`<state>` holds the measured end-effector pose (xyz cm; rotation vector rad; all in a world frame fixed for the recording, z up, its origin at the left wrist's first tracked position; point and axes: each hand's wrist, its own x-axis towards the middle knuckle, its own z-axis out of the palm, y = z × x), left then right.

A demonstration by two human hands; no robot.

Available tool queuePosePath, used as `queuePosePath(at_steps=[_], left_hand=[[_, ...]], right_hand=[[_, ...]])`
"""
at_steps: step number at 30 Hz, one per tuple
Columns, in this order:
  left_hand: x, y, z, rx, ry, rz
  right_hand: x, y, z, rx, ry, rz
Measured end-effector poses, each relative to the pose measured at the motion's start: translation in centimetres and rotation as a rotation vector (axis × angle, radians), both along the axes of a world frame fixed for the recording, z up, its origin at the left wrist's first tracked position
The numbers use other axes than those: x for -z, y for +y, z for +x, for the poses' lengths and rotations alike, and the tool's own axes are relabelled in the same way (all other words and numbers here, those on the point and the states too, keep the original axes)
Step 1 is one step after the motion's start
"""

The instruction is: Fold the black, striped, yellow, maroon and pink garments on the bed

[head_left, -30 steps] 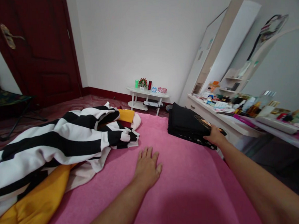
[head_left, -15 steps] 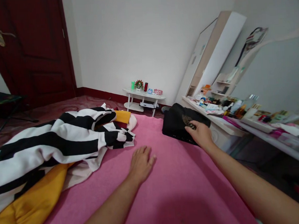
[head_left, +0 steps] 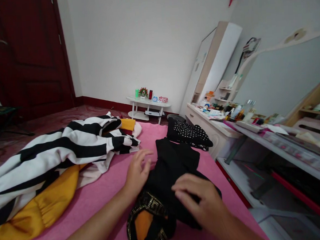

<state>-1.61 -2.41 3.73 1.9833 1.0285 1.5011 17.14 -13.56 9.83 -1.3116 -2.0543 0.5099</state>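
A black garment (head_left: 169, 170) with gold patterned trim and an orange inside lies rumpled on the pink bedspread (head_left: 99, 197) right in front of me. My right hand (head_left: 201, 199) grips its fabric on the near right side, fingers curled down into it. My left hand (head_left: 137, 171) hovers at the garment's left edge with fingers spread, touching or just off the cloth. A second black piece with white dots (head_left: 190, 134) stays folded at the bed's far right corner.
A black-and-white striped cloth (head_left: 63, 148) and a yellow one (head_left: 40, 212) are heaped on the bed's left. A cluttered white dresser (head_left: 217, 123) runs along the right. A small white table (head_left: 148, 106) stands at the far wall, a dark red door (head_left: 26, 52) at left.
My right hand pulled the black garment from the far right stack toward me across the bed. My left hand lifted off the bedspread and moved to the garment's edge. The dotted piece stayed behind.
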Motion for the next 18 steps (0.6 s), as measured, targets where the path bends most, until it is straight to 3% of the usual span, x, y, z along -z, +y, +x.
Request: queuePosePath(at_steps=[2,4,8,10,14,18], left_hand=[[-1.7,-3.2,1.2,0.163,0.211,0.091],[-2.8,-6.0,2.2,0.244,0.425,0.139],[-2.7,-8.7,2.5,0.202,0.685,0.155],[-2.2,-8.6,1.9,0.19,0.73,0.116],[-2.1,-6.6,-0.1,0.204,0.587,0.023],[-2.2,-2.7,-4.8,0.185,0.072,-0.223]], right_hand=[[-0.3,2.6,3.6,0.253,0.102,0.06],[1.1,5.3,6.8,0.405,0.212,0.042],[6.1,8.3,10.0,0.379,0.25,-0.219],[7.6,8.3,9.8,0.342,0.181,-0.235],[6.7,6.9,8.7,0.336,0.195,-0.243],[4.4,4.8,8.4,0.278,0.322,-0.304]])
